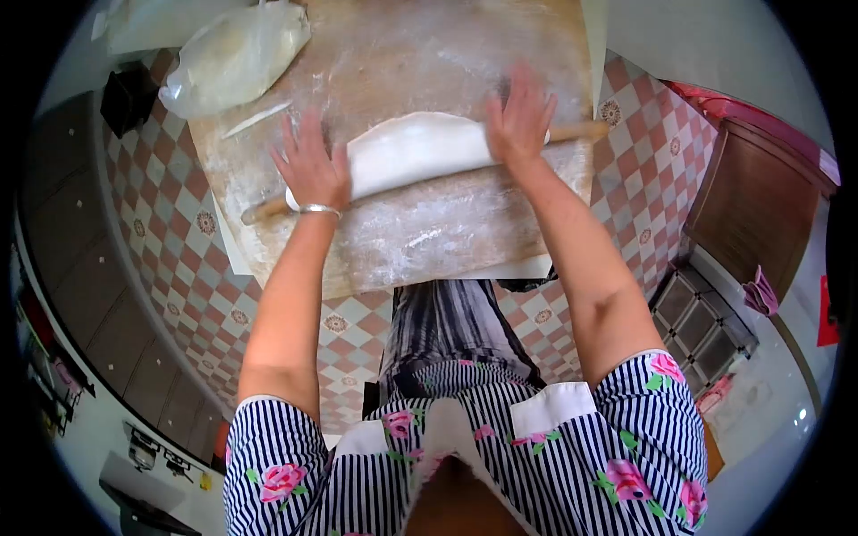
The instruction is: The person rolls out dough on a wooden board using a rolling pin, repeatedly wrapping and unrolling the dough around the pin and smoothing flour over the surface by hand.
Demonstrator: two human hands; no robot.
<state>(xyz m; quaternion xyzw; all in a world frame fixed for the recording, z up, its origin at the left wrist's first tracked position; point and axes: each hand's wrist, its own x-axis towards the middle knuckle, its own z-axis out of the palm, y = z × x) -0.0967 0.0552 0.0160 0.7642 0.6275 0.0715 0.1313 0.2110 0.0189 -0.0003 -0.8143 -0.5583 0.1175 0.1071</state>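
Observation:
A sheet of white dough (416, 154) is wrapped round a long wooden rolling pin (576, 131), whose bare ends stick out on both sides. On the dough's left end lies my left hand (315, 168), palm down with fingers stretched and spread; a silver bangle circles its wrist. My right hand (518, 121) presses flat near the right end, its fingers extended and slightly blurred. Both hands are open and rest on the roll rather than gripping it. Underneath is a flour-dusted wooden board (429, 237).
A clear plastic bag (237, 58) with pale contents lies at the board's far left corner. Close to it is a thin white strip (256, 120). A brown wooden cabinet (760, 201) stands at the right, and a dark bin-like box (128, 98) at the left.

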